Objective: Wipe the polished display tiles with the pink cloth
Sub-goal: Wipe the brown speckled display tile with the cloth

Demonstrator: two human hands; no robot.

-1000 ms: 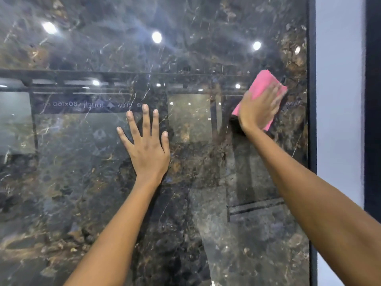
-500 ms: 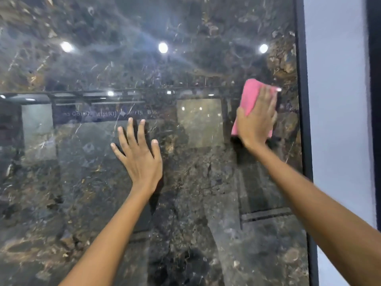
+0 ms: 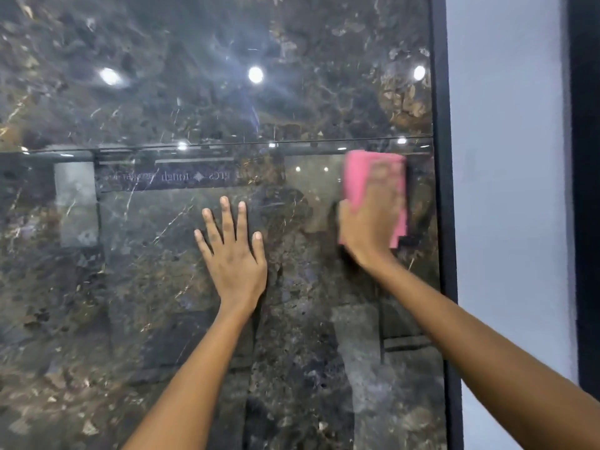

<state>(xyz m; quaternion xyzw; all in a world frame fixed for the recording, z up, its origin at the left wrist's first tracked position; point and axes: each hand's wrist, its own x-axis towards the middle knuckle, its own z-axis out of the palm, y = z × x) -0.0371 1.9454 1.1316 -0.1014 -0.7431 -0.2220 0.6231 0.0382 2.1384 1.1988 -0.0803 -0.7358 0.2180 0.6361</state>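
A large dark marble-patterned polished tile [image 3: 130,287] stands upright in front of me and fills most of the view. A thin seam [image 3: 227,145] separates it from the tile [image 3: 194,43] above. My left hand [image 3: 233,254] lies flat on the lower tile with fingers spread. My right hand [image 3: 370,219] presses the folded pink cloth [image 3: 355,170] flat against the tile near its right edge, just under the seam. That hand and the cloth are motion-blurred. The cloth's pink edge shows above and to the right of my fingers.
A black frame strip [image 3: 443,190] runs down the tile's right edge. Beyond it is a pale grey wall [image 3: 506,190], then another dark vertical strip [image 3: 586,190]. The glossy surface mirrors ceiling lights [image 3: 255,74] and showroom shelving.
My right hand has slid the pink cloth down and slightly left along the tile's right side. My left hand has stayed flat on the tile.
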